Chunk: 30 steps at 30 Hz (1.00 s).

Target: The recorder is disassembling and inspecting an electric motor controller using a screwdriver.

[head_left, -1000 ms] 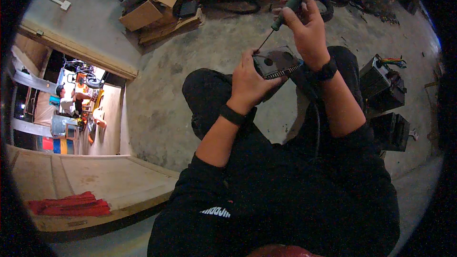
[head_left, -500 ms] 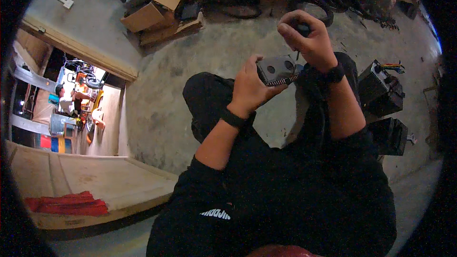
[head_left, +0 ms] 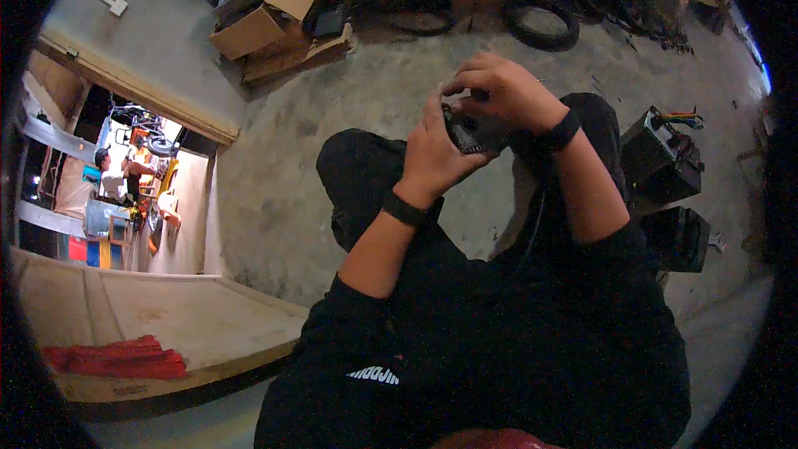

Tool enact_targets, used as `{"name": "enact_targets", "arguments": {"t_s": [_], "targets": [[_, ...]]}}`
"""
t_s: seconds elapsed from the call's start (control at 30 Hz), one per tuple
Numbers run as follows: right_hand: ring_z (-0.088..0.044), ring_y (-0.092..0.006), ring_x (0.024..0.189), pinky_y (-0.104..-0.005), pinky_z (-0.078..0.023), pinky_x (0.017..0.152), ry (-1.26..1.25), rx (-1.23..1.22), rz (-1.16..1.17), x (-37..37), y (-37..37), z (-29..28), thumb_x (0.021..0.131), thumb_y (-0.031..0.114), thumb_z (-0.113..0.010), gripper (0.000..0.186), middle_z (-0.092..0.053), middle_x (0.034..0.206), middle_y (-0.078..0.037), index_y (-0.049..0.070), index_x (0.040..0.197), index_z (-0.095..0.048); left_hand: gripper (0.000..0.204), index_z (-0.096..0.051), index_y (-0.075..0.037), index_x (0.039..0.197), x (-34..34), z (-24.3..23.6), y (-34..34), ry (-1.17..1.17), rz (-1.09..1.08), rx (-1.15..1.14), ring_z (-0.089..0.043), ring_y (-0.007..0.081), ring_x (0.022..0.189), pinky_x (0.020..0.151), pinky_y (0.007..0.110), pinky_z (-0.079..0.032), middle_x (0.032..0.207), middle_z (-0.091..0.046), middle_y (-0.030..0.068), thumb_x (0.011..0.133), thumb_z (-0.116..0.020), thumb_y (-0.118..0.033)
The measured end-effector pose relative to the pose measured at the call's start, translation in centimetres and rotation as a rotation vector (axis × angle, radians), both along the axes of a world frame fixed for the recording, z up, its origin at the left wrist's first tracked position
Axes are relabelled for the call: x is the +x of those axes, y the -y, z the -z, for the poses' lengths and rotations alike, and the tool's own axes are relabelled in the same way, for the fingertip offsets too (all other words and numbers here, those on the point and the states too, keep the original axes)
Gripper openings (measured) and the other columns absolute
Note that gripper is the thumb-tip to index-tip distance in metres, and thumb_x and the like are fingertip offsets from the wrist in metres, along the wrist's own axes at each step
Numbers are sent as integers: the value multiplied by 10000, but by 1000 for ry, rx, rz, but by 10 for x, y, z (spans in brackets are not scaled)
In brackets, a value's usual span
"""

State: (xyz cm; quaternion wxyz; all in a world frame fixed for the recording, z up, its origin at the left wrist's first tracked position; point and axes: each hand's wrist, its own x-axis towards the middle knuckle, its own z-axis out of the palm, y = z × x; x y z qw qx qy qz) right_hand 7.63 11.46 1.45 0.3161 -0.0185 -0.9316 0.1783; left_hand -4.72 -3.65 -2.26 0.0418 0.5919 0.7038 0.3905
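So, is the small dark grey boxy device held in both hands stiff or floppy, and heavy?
The small dark grey boxy device probably is stiff: it keeps its flat, hard-edged shape between the left hand and right hand. It seems fairly light, as the hands hold it unsupported above the lap. It looks unlikely to roll.

- The left hand [head_left: 436,150] is raised in front of the body, palm turned toward the right, fingers curled closed around something small and dark.
- Its forearm is bare, rising from a pushed-up black sleeve at the elbow, with a dark band around the wrist.
- The right hand [head_left: 499,91] sits just above and touching the left, knuckles up, fingers bent down and pinched together at the tips.
- The right forearm is also bare, angled up from the lower right, a dark band at its wrist.
- Both elbows are bent; the two wrists stand close together.
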Motion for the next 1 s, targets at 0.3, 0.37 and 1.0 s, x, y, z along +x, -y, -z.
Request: {"name": "enact_targets", "arguments": {"t_s": [0.3,0.37,1.0], "targets": [[-614,-379,838,-408,-506,751,113,-189,-56,-1,11,-1,782,74,-706,209,-637,917,-171,4,972,-653,1401,25,-1,1523,-1,4,2,-34,116,-10,-637,452,995,840,467,-539,1252,-565,279,557,-919,-373],[-613,-380,839,-404,-504,748,107,-205,-80,-4,12,-3,785,73,-703,205,-637,912,-174,0,968,-647,1397,42,-15,1523,-4,8,3,-59,125,14,-644,464,962,825,473,-543,1220,-583,292,568,-914,-368],[-599,-416,859,-435,-487,728,128,-161,-63,0,9,-1,819,96,-676,205,-635,906,-207,-9,989,-625,1409,58,-21,1528,-1,5,1,-61,171,33,-646,464,963,820,468,-544,1137,-618,297,574,-912,-389]]}}
